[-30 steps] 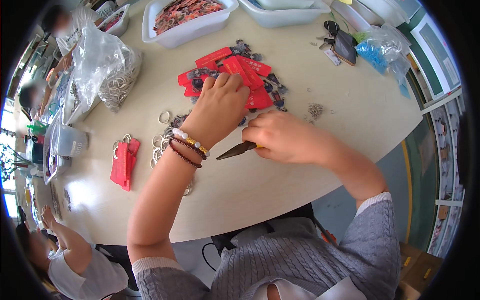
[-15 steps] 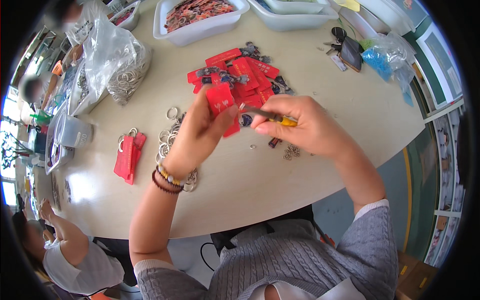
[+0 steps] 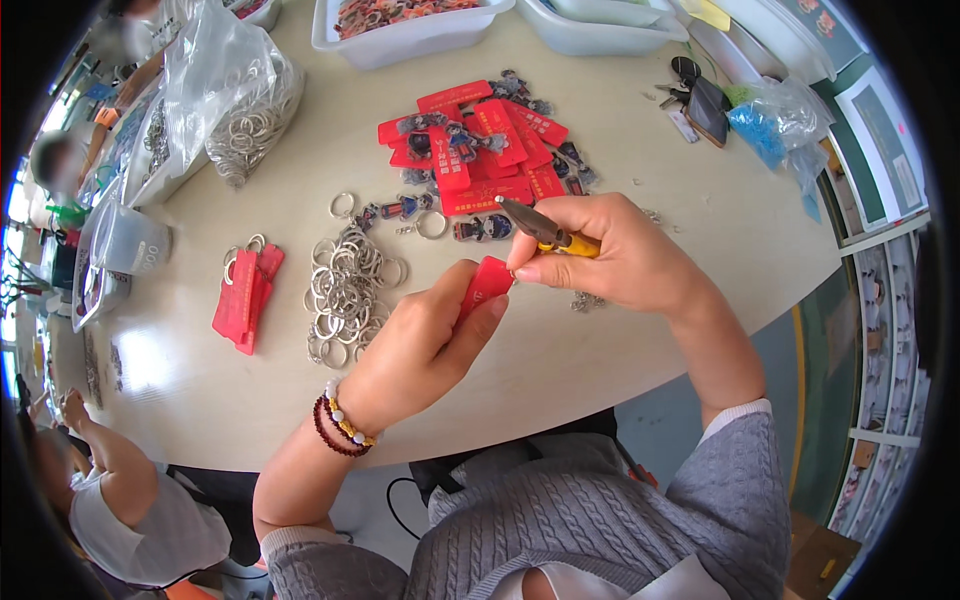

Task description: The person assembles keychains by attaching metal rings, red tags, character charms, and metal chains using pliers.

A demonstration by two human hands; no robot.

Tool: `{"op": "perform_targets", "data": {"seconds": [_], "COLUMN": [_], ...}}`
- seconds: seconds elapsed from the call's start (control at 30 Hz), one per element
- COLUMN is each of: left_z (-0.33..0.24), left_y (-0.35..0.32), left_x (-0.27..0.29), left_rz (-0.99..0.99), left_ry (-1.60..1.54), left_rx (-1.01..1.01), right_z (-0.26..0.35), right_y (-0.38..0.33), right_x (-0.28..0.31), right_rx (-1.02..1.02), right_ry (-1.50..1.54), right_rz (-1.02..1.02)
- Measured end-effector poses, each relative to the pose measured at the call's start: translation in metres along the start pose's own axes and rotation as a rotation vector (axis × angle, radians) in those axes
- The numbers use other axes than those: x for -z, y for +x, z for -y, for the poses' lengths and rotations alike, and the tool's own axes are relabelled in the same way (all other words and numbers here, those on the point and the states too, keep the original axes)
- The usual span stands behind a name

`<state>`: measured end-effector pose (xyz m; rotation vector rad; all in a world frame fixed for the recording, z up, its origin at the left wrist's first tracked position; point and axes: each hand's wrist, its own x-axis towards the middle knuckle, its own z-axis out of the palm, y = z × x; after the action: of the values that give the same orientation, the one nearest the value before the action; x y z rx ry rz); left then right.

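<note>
My left hand pinches a flat red tag by its lower end, raised above the table. My right hand holds small yellow-handled pliers, their dark jaws pointing up and left, and its fingertip touches the tag's top. Beyond my hands lies a heap of red tags and small figure charms. A loose pile of metal key rings sits left of my left hand. A finished stack of red tags with rings lies farther left.
White bins stand along the far edge of the round beige table. Clear bags of metal rings sit far left, a blue-filled bag and a dark key fob far right. Another person sits lower left.
My left hand picked a red tag off the heap and drew it toward me. My right hand rose with the pliers and met the tag above the table.
</note>
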<state>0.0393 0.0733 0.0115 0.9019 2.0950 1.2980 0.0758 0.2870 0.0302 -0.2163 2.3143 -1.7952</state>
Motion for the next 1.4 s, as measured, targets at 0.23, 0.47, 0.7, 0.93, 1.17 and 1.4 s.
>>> {"op": "perform_targets", "data": {"seconds": [0.23,0.47,0.7,0.93,1.17,1.4], "left_z": [0.004,0.013,0.025,0.024,0.019,0.017], "left_y": [-0.001,0.002,0.006,0.004,-0.001,-0.005], "left_x": [-0.001,-0.002,0.003,0.006,0.02,0.021], "left_rz": [-0.011,-0.048,-0.011,-0.178,0.078,0.053], "left_ry": [0.183,0.355,0.473,0.897,0.659,0.511], "left_rx": [-0.131,-0.219,-0.493,-0.735,-0.638,-0.558], "right_z": [0.001,-0.007,-0.003,0.0,-0.002,0.004], "right_y": [0.003,0.004,0.004,0.001,0.001,0.003], "right_x": [-0.001,-0.005,-0.007,-0.009,-0.014,-0.015], "right_rx": [-0.029,-0.025,-0.002,0.025,0.321,0.2], "right_ry": [-0.056,0.051,-0.028,-0.092,-0.33,-0.218], "right_rz": [0.103,0.196,0.305,0.309,0.314,0.315]}}
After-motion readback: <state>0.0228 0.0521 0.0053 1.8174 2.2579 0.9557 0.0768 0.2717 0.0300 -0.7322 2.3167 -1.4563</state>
